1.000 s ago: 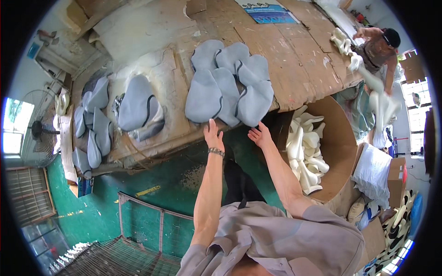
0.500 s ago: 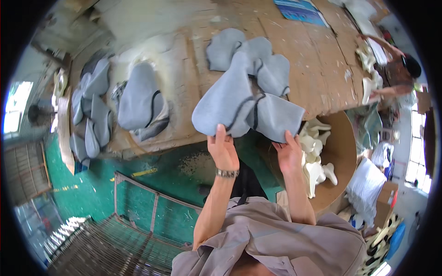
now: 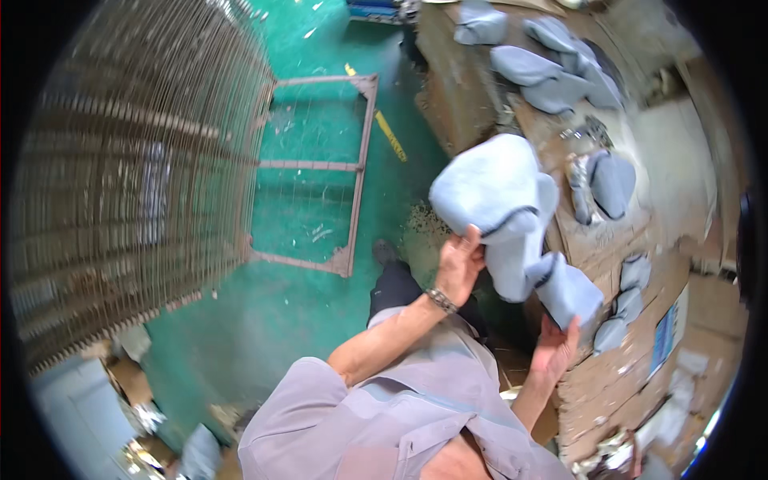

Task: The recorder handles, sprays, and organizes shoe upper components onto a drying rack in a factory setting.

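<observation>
A light grey fabric cover (image 3: 484, 180) with black edging hangs between my hands in front of my body. It is broad and rounded at its far end and joins or overlaps a second grey piece (image 3: 570, 294) at the right; I cannot tell which. My left hand (image 3: 462, 264) pinches the black-edged underside of the broad part, thumb on top. My right hand (image 3: 556, 346) grips the lower edge of the piece at the right. On the worktable (image 3: 576, 416) beside them lie several more grey covers (image 3: 612, 182).
To the left a tall wire rack (image 3: 152, 184) with a metal frame stands on the green floor (image 3: 308, 200). A blue printed sheet (image 3: 662, 340) and loose grey pieces (image 3: 628, 304) lie on the table. Cartons and bags (image 3: 132, 376) are at the lower left.
My body and view have turned left, toward the wire rack. The grey pieces have come up off the table with both hands still holding them.
</observation>
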A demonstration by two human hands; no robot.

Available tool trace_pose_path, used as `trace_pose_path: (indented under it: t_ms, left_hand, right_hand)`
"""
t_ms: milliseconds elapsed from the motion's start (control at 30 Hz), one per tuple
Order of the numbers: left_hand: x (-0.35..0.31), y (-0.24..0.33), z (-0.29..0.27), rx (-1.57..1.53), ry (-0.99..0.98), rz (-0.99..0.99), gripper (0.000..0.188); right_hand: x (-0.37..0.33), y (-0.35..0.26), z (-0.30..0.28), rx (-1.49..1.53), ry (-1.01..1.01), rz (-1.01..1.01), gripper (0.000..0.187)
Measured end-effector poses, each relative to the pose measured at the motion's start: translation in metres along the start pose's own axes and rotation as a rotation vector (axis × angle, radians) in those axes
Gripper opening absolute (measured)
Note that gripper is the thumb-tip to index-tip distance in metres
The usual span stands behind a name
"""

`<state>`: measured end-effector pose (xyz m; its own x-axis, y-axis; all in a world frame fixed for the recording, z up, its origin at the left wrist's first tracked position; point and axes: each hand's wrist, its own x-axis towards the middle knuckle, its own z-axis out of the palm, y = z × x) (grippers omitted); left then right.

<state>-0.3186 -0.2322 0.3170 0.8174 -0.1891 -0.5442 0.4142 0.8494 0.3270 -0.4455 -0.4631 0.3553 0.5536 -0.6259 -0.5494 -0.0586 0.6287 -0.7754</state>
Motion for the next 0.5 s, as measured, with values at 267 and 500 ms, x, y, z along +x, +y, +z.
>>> trace_pose_path:
  t_ms: [267,500]
  left_hand:
    - [-0.042,0.179,-0.172,-0.313,0.262,0.434,0.056]
    - [-0.061,0.231,-0.287,-0.507,0.520,0.621,0.055]
  right_hand:
    - [-0.044,0.138,0.180,-0.359,-0.482,0.299,0.036]
    - [-0.074,0.240,0.303,-0.723,-0.654,0.338,0.029]
